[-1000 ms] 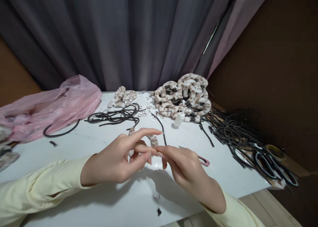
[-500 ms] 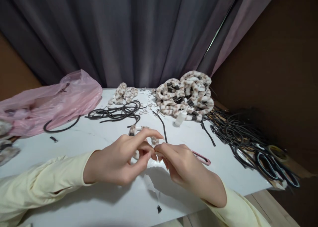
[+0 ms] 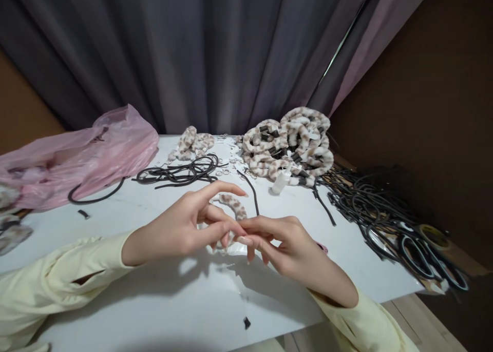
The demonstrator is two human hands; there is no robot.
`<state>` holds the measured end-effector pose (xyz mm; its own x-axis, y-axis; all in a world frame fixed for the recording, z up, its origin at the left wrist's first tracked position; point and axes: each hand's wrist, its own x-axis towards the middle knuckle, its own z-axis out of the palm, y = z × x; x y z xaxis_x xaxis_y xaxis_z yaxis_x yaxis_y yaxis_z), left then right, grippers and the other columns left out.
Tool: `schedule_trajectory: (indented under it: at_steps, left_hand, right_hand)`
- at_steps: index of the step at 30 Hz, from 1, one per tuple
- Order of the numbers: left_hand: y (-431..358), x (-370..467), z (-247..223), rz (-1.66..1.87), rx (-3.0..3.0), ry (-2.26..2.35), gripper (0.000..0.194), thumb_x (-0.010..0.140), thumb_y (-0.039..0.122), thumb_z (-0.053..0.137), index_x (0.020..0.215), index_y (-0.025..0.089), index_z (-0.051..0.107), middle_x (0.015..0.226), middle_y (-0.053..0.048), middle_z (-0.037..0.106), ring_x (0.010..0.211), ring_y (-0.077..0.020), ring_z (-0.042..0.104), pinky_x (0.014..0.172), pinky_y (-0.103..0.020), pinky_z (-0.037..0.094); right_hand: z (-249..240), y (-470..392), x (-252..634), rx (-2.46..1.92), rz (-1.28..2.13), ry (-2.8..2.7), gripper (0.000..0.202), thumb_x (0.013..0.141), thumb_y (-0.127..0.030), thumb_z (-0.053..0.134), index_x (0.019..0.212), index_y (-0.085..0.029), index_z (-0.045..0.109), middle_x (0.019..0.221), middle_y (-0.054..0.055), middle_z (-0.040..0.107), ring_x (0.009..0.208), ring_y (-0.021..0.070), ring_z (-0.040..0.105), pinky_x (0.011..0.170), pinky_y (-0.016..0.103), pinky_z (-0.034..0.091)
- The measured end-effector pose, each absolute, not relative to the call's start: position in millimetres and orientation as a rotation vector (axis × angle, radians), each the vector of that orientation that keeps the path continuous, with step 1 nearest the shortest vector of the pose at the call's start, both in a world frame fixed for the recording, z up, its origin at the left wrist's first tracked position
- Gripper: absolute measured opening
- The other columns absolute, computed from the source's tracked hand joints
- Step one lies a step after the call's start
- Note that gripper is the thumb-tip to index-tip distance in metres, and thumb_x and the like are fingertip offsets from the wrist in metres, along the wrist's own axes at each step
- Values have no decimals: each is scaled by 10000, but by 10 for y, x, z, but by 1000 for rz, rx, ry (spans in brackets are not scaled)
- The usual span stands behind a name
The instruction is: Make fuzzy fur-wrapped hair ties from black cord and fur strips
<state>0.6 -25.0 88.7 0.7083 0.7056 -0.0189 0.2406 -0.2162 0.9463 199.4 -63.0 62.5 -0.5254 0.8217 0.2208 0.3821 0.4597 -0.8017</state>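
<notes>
My left hand (image 3: 187, 222) and my right hand (image 3: 287, 240) meet fingertip to fingertip above the middle of the table. The right thumb and forefinger pinch together right at the tip of the left thumb. Both hands are closed at the fingertips, although the left forefinger stretches out above. Whatever lies between the fingertips is too small or hidden to make out. Just behind them a furry white-and-brown ring (image 3: 233, 205) lies on the table, partly covered by the left hand. Beyond the right fingers runs a short black cord (image 3: 252, 190).
A pink plastic bag (image 3: 111, 149) and black cords (image 3: 181, 171) lie left. Furry rings (image 3: 265, 162) are heaped behind a small white bottle (image 3: 280, 181). Scissors (image 3: 418, 257), tape (image 3: 433, 236) and tangled cords (image 3: 358, 198) lie right. A black scrap (image 3: 246, 323) is near the front edge.
The fingers have shifted their grip, and the left hand has moved slightly left and up. The right hand now covers most of the pink tool beside it.
</notes>
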Motion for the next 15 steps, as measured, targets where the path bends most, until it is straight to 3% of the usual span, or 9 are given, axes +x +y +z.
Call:
schedule_trajectory:
  at_steps: [3,7,10,15]
  left_hand:
    - [-230,25,899,462,1648,769,424,839,275,518,1230,173,389,655,-9,674,601,-132,618,541,-199,459]
    - [-226,60,890,392,1585,816,465,818,254,543,1248,161,394,618,-11,667,557,-130,602,517,-199,455]
    - [-230,68,874,383,1573,827,480,810,233,541,1256,155,383,618,-19,673,558,-136,604,518,-206,463]
    - [-223,57,847,406,1544,793,497,789,215,557,1253,155,389,650,-26,687,562,-140,615,515,-213,476]
  right_hand:
    - [586,-633,1988,-1005,844,-2151,235,888,-132,405,956,-145,630,691,16,669,557,83,593,577,172,441]
    - [558,-620,1993,-1012,760,-2255,350,730,30,375,899,-139,630,658,5,658,565,90,583,567,172,422]
    - [558,-590,2006,-1006,814,-2302,403,653,62,337,842,-146,626,639,-6,651,571,88,581,583,169,423]
    - [542,-552,2021,-963,884,-2286,367,627,61,321,759,-142,596,655,-4,651,577,80,580,604,164,428]
